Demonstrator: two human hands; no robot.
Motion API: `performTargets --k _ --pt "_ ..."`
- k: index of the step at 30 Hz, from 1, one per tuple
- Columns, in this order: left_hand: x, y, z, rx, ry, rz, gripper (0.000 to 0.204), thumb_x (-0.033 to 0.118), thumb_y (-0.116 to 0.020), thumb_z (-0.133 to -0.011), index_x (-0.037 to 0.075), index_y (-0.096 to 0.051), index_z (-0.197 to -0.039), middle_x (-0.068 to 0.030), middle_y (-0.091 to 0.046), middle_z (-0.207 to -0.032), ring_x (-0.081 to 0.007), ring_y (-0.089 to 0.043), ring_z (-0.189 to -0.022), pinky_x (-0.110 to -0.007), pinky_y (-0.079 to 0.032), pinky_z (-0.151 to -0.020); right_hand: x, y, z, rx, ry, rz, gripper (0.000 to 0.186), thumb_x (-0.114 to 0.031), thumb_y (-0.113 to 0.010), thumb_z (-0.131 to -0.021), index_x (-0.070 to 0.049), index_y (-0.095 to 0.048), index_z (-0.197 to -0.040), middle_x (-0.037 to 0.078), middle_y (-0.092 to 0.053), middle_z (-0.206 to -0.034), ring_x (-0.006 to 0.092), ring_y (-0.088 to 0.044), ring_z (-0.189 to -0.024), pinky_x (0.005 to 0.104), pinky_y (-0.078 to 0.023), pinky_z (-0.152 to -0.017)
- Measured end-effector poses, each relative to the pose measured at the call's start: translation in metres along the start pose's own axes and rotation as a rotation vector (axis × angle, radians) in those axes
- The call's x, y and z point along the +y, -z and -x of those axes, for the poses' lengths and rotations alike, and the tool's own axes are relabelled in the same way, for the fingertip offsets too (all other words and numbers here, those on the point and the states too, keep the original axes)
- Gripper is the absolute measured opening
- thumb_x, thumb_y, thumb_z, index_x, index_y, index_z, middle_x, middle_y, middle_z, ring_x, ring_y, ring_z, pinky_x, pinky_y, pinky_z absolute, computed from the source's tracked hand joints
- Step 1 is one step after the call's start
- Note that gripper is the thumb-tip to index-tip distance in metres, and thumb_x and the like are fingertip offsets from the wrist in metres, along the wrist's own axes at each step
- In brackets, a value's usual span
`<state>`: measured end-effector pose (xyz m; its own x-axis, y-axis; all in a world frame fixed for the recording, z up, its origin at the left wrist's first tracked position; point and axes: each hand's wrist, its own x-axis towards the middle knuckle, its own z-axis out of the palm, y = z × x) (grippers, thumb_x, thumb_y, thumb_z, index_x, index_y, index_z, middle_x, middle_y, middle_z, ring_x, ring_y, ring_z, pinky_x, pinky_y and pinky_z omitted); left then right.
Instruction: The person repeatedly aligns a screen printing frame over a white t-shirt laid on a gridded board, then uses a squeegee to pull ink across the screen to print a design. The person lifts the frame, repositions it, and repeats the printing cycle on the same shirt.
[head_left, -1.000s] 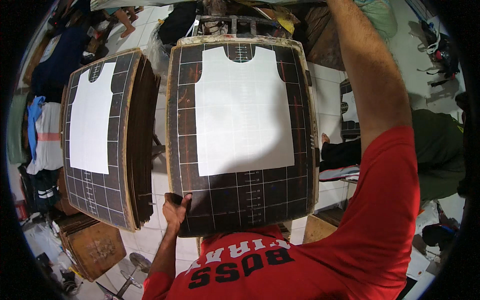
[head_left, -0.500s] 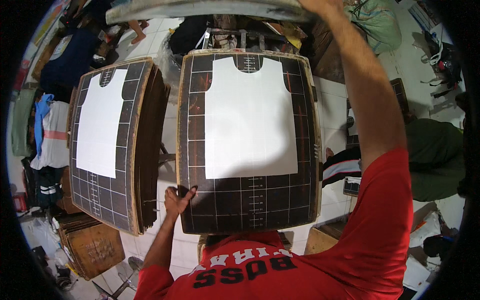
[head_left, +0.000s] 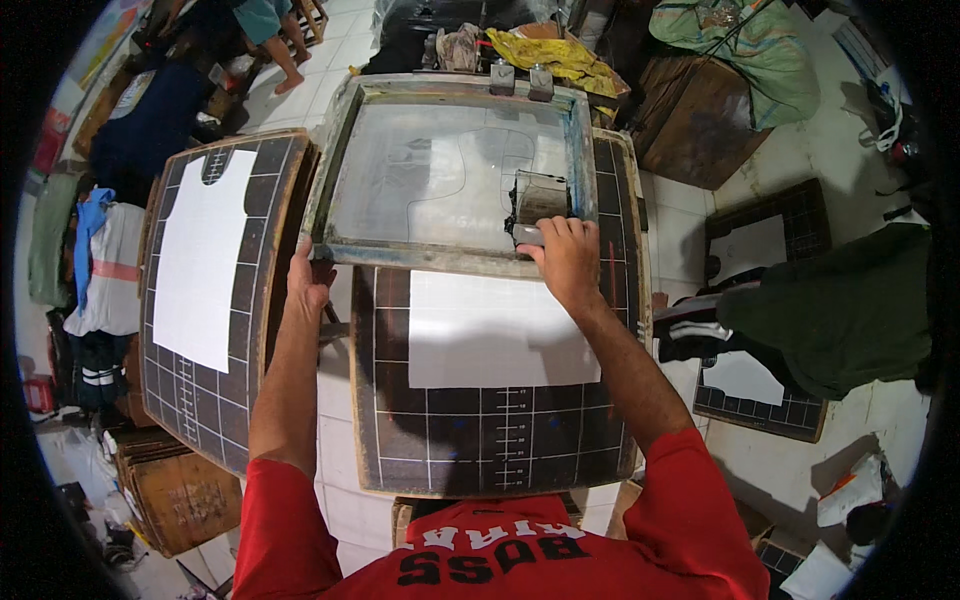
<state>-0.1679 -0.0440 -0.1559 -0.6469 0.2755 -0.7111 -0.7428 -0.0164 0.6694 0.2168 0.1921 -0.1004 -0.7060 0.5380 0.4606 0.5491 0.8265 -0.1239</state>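
Observation:
A wooden-edged printing screen is down over the far part of a dark gridded board. Under it lies a white shirt-shaped fabric panel, its near half showing below the frame. My left hand grips the screen's near left corner, thumb up along the wood and fingers curled at its side. On the right of the mesh, my right hand is closed on a squeegee smeared with black ink. Curved outlines show on the pale mesh. What touches the squeegee's underside is hidden.
To the left, a stack of boards carries another white panel. More boards with panels lie on the floor at right, near a dark green cloth. Metal hinge clamps sit at the screen's far edge. Another person's legs show far left.
The raised screen has come down over the board and panel. My left hand went from the board's left edge to the screen's corner; my right hand came down and now holds the squeegee.

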Motion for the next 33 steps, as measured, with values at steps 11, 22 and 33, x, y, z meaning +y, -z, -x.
performTargets --k 11,22,33 --pt "-0.025 0.005 0.001 0.192 -0.116 -0.317 0.043 0.028 -0.082 -0.092 0.002 -0.065 -0.123 -0.0094 -0.069 -0.110 -0.0214 -0.067 -0.087 -0.039 -0.054 -0.067 0.060 -0.041 -0.085 -0.151 -0.019 -0.115 0.032 -0.008 -0.081 -0.078 -0.009 -0.068 -0.108 0.009 -0.071 -0.105 0.0311 -0.062 -0.103 0.0447 -0.040 -0.091" --pt "-0.030 0.014 -0.003 0.083 -0.212 -0.372 0.035 0.037 -0.081 -0.093 0.006 -0.067 -0.103 -0.0014 -0.066 -0.088 -0.0172 -0.059 -0.078 -0.043 -0.044 -0.076 0.059 -0.028 -0.074 -0.399 0.408 -0.310 0.031 -0.007 -0.081 -0.076 -0.012 -0.070 -0.104 0.003 -0.069 -0.102 0.0274 -0.059 -0.102 0.0444 -0.039 -0.095" --pt "-0.031 0.002 0.002 0.100 -0.191 -0.320 0.026 0.028 -0.075 -0.098 0.006 -0.065 -0.089 -0.0008 -0.059 -0.072 -0.0123 -0.046 -0.056 -0.031 -0.032 -0.051 0.036 -0.002 -0.032 -0.098 -0.014 -0.067 0.029 -0.013 -0.085 -0.077 -0.014 -0.066 -0.100 0.004 -0.066 -0.094 0.0268 -0.062 -0.096 0.0483 -0.041 -0.087"
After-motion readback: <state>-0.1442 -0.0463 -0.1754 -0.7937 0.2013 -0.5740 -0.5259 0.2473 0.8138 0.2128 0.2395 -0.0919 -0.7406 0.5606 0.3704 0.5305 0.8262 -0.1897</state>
